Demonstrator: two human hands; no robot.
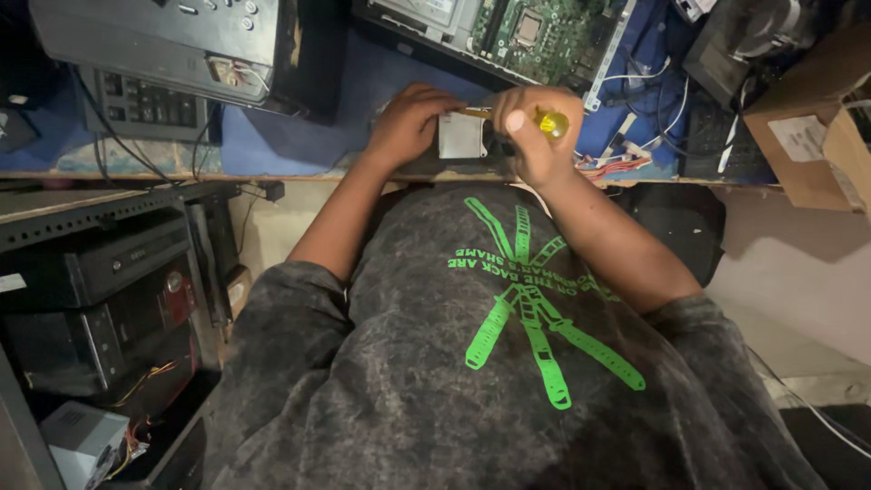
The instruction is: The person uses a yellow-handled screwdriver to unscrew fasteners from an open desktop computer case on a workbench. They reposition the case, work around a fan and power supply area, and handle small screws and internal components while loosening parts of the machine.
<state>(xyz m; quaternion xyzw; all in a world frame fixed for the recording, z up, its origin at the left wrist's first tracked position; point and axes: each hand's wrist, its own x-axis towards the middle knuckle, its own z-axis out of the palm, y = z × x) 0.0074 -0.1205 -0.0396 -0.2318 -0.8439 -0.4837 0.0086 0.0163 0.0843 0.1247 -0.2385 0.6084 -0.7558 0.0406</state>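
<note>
**Hands working on a small metal box at a cluttered repair bench**

A small grey metal box [461,136], possibly a computer drive, lies at the near edge of the blue-topped workbench [299,136]. The left hand [410,122] rests curled on its left side, steadying it. The right hand [535,132] is clenched around a yellow-handled screwdriver [552,121], pointing towards the box. A green circuit board [535,32] sits in an open computer case [435,23] just behind. A cardboard box [807,136] stands at far right.
</note>
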